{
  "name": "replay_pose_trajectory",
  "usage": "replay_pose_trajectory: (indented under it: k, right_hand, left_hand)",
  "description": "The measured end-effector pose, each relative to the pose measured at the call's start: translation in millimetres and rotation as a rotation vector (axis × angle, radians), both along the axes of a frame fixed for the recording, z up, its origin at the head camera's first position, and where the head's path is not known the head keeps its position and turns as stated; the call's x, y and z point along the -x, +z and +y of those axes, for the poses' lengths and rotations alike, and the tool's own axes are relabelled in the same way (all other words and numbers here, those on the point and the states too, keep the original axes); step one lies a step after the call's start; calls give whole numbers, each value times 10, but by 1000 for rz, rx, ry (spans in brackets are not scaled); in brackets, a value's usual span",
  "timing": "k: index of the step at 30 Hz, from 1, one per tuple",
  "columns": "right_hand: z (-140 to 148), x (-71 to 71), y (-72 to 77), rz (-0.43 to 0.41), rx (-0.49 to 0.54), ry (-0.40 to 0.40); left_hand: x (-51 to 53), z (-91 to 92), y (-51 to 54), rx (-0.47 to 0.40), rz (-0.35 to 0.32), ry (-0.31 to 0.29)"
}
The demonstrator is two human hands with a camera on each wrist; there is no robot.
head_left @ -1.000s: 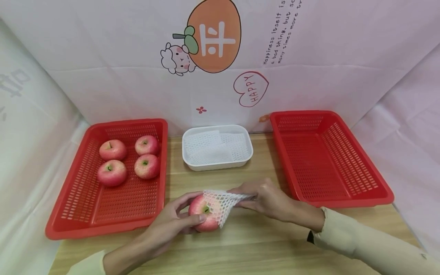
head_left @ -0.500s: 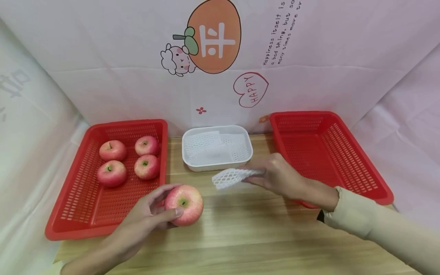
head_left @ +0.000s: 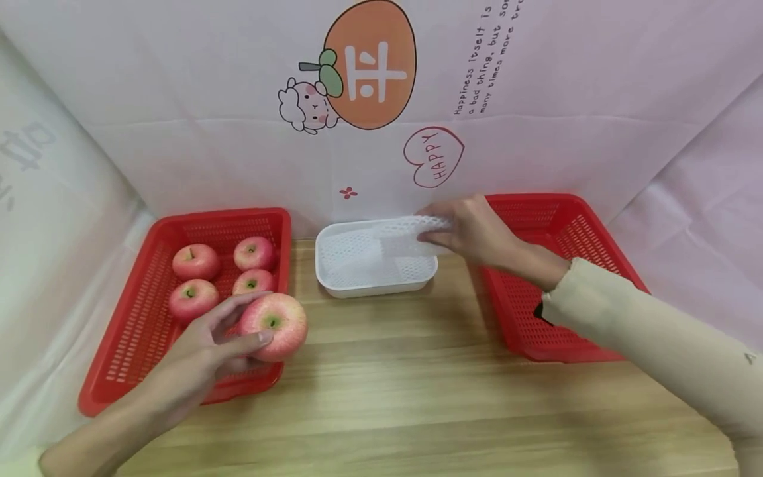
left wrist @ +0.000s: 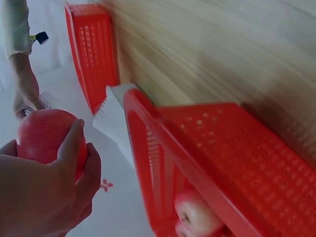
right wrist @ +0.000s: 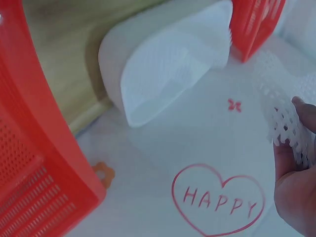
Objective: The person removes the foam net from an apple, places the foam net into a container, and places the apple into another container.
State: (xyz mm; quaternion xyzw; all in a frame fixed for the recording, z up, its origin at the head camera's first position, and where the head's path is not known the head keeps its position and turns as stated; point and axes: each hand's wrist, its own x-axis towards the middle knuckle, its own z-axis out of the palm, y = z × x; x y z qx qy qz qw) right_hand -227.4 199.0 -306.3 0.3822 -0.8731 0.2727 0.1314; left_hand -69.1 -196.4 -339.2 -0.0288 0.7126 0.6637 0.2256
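Note:
My left hand [head_left: 205, 351] grips a bare red apple [head_left: 280, 324], thumb across its top, above the right side of the left red basket [head_left: 286, 265]. In the left wrist view the fingers wrap round the apple [left wrist: 44, 133]. My right hand [head_left: 477, 232] pinches a white foam fruit net [head_left: 417, 225] over the right part of the white tray [head_left: 377, 290]. More netting lies in that tray. The right wrist view shows thumb and finger on the mesh net [right wrist: 286, 123], apart from the tray [right wrist: 113, 74].
Several apples [head_left: 193, 298] sit in the left basket. On the right stands another red basket [head_left: 512, 324], partly behind the right forearm. A printed white cloth [head_left: 238, 152] hangs behind the wooden table [head_left: 381, 384].
The net has come off the apple. My left hand has carried the apple left towards the basket, while my right hand has taken the net up and back over the white tray.

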Motion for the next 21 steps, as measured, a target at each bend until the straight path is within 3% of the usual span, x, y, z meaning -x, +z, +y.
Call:
replay_pose_trajectory:
  k: [6,15,21]
  right_hand:
    - [-54,273,26,-54,-47,-82]
    - [-111,553,17,-133,-68,-154]
    - [-152,695,-22,-151,-88,-183]
  left_hand:
    - [148,-213,-62,65,-41,-2]
    - [402,-548,-222,70,-84,0]
    - [498,-683,-279,117,-84,-49]
